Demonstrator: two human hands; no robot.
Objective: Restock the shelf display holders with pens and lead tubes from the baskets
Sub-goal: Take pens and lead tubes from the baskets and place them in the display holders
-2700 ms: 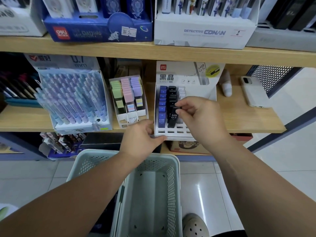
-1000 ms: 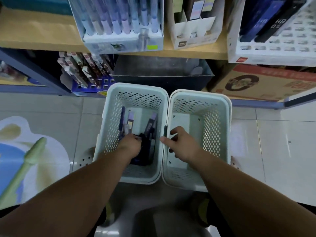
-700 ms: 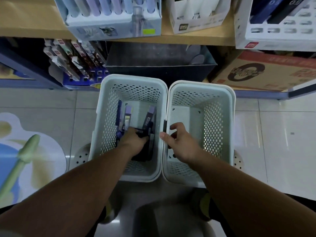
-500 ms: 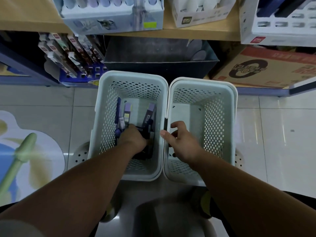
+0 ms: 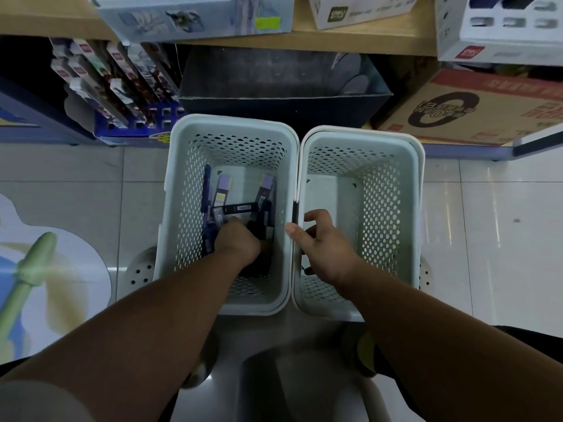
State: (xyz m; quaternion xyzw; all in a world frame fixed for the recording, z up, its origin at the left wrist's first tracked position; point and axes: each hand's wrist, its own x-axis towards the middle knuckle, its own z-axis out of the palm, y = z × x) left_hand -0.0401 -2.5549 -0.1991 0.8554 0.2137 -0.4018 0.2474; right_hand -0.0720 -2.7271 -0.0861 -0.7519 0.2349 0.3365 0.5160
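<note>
Two pale perforated baskets stand side by side on the floor. The left basket holds several lead tubes, purple, blue and black. My left hand is down in that pile with its back to the camera, so its fingers are hidden among the dark tubes. My right hand is at the right basket. Its thumb lies over the inner rim and its fingers curl inside the wall. The white lead-tube display holder sits on the shelf at the upper right.
A wooden shelf edge runs along the top, with a pen display box on it. Below are a dark bin, packaged pens and a cardboard carton. Tiled floor lies on both sides of the baskets. A shoe shows beside the left basket.
Both hands have come down from the shelf's lead-tube holder to the baskets. Over the last second my left hand has dug among the tubes and one black tube now lies crosswise. My right hand stays on the rim.
</note>
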